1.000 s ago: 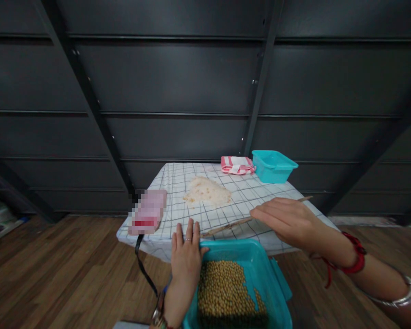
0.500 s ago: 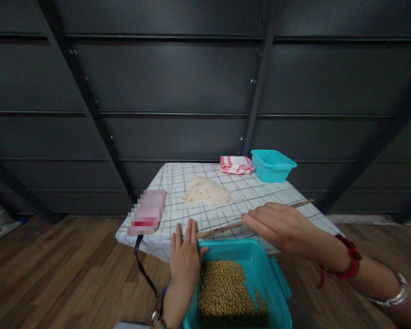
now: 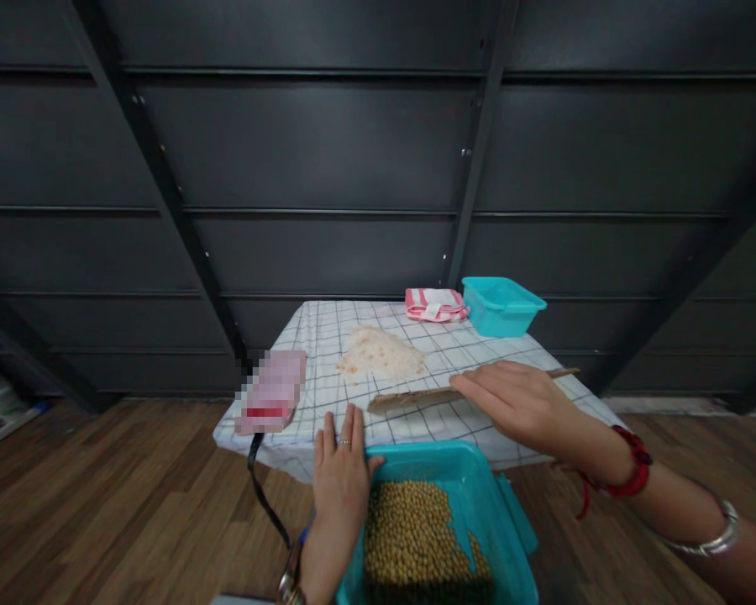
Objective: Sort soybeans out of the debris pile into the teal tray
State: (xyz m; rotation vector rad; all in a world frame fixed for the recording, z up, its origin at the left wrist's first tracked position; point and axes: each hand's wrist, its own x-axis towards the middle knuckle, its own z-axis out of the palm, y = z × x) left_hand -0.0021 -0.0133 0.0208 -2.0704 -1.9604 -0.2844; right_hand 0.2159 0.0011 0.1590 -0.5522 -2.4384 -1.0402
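My right hand grips a flat brown piece of cardboard, seen nearly edge-on above the checked tablecloth. Its fingers lie together across the top of it. My left hand rests with fingers stretched out on the cloth's near edge, the thumb touching the corner of a teal plastic bin. Yellowish beans, soybean-like, cover much of that bin's bottom. Beyond the cardboard, a pale powdery or grainy heap with some darker bits is spread on the cloth.
A second teal bin stands at the table's back right, beside a folded pink-and-white cloth. On the left lies a blurred-out pink object, with a black strap hanging below. Dark panelled wall rises behind.
The cardboard has moved away from the near bin, its left end now nearer the pale heap. My right hand has shifted slightly forward with it; my left hand stays put.
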